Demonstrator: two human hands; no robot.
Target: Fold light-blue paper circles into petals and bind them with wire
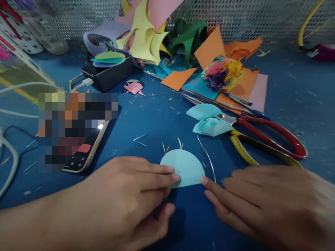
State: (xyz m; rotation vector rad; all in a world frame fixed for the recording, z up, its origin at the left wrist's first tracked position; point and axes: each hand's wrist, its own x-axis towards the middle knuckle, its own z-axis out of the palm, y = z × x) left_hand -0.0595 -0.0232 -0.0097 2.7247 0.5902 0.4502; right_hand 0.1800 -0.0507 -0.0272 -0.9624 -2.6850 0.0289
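A light blue paper piece, rounded on top with a straight lower edge like a folded circle, lies on the blue table. My left hand rests stretched fingertips on its left part, thumb apart below. With the index fingertip, my right hand touches its lower right corner; the thumb sits just under, apart, and the other fingers are partly curled. Beyond the right hand lie scissors with red and yellow handles. Folded light blue paper pieces cover part of their blades. A thin silvery wire curves beside the paper.
A phone, partly blurred out, lies left, near white cables. Behind are a black box, paper scraps in several colours, a bunch of paper flowers and a perforated metal wall. Small trimmings dot the table.
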